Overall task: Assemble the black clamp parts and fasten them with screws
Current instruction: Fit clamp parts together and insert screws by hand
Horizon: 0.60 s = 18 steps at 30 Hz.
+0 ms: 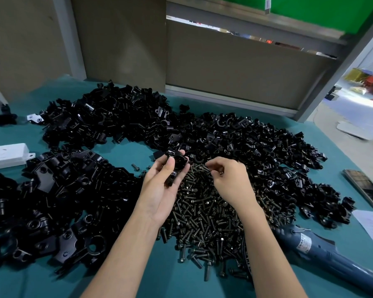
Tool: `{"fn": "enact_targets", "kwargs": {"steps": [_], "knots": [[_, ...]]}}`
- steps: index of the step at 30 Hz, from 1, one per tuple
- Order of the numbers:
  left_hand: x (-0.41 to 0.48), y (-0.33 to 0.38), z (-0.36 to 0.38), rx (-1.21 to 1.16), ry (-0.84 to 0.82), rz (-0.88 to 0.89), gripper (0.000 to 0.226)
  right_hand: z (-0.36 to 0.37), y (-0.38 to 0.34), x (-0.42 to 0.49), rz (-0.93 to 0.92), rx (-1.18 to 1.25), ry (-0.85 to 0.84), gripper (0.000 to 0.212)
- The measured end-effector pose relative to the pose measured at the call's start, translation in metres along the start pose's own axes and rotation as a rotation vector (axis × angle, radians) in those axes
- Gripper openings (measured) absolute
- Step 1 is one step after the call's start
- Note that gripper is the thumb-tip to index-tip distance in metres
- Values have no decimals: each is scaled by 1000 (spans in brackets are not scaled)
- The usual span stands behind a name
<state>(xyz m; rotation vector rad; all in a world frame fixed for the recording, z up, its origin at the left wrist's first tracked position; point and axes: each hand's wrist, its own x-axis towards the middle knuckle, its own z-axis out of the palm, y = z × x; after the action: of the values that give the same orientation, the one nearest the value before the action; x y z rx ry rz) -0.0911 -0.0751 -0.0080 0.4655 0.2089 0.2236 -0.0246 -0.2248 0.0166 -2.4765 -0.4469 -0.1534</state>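
Two bare hands work over a teal worktop (181, 282) above a heap of dark screws (205, 211), the right hand (230, 179) with curled fingers (216, 168) pinching a screw (205, 168), the left hand (162, 186) palm-up, thumb and fingers gripping a black clamp (178, 162), with piles of black clamp parts (121, 117) spread beyond.

Left hand (163, 190) grips the black clamp parts (178, 164). Right hand (228, 179) reaches, fingers curled, into the screw pile (202, 216) at the table (125, 149) centre.
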Motion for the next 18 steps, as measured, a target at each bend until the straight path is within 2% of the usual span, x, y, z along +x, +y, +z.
{"fn": "enact_targets", "kwargs": {"steps": [6, 13, 18], "knots": [[1, 0, -2, 6, 23, -4, 25, 12, -11, 5, -73, -98, -63, 19], [0, -1, -3, 31, 20, -4, 33, 13, -12, 8, -91, -156, -45, 10], [2, -4, -5, 66, -12, -1, 36, 10, -4, 5, -50, 104, 39, 7]]}}
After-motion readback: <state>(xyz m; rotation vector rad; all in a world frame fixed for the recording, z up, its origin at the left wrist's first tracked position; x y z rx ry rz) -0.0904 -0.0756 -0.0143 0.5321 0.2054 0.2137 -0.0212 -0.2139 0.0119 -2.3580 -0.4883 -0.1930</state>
